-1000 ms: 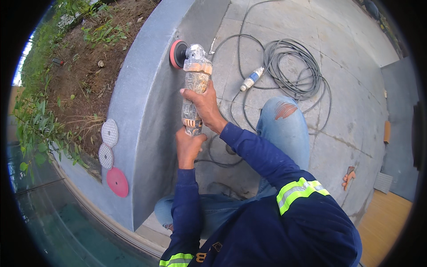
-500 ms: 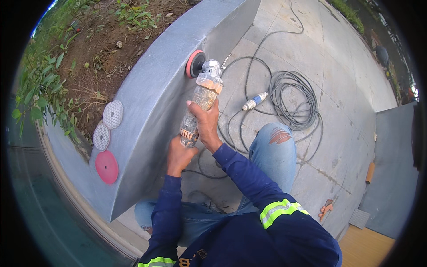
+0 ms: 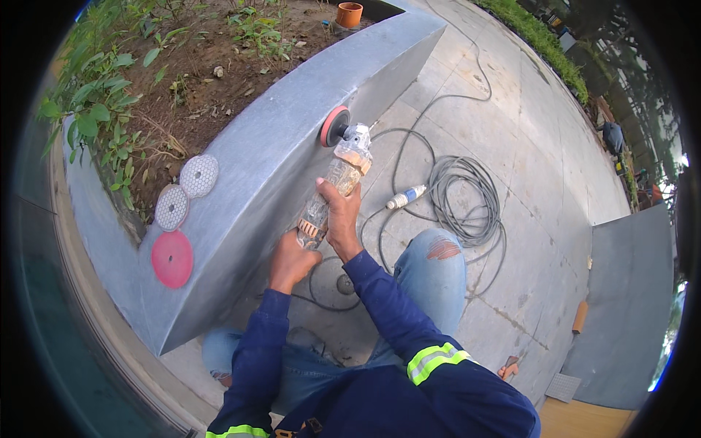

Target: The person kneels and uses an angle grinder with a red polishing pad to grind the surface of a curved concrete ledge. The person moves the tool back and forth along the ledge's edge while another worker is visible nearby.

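An angle grinder (image 3: 341, 173), worn and dusty, is gripped in both my hands. My left hand (image 3: 293, 261) is wrapped round its rear end, and my right hand (image 3: 342, 216) clasps the middle of its body. At the grinder's head a round black pad with a red rim (image 3: 335, 126) lies against the upper edge of the grey stone planter wall (image 3: 255, 160). Three discs rest on the wall's top to the left: a white honeycomb disc (image 3: 198, 177), a second white honeycomb disc (image 3: 172, 207) partly beside it, and a pink disc (image 3: 171, 260).
A coiled grey cable (image 3: 473, 201) with a blue and white connector (image 3: 406, 197) lies on the paved floor (image 3: 533, 175) right of the grinder. Soil and plants (image 3: 95, 109) fill the planter, with an orange pipe (image 3: 349, 14) at the back. A grey panel (image 3: 628, 292) stands far right.
My view has shifted, so the scene sits differently and an orange pipe shows at the top. Both hands keep their hold on the grinder, whose pad stays at the wall's edge.
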`<action>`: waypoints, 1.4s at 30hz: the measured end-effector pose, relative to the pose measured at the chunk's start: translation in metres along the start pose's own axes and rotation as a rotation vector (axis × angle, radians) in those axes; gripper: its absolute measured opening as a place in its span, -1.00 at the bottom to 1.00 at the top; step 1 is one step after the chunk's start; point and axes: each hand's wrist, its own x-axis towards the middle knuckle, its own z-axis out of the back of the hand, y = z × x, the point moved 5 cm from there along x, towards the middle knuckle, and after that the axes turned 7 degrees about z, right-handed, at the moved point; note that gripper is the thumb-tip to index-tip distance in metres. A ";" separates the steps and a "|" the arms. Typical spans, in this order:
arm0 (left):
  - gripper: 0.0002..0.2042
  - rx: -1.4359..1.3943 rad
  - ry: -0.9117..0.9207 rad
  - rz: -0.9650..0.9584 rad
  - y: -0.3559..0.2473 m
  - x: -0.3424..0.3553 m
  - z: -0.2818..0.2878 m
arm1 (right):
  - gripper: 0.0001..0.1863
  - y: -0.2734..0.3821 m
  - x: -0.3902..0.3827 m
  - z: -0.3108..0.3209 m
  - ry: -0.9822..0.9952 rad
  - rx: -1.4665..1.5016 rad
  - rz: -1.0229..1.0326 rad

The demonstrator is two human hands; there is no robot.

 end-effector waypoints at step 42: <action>-0.53 0.015 0.021 0.097 -0.004 0.007 -0.014 | -0.36 -0.001 0.011 0.011 0.019 -0.016 -0.049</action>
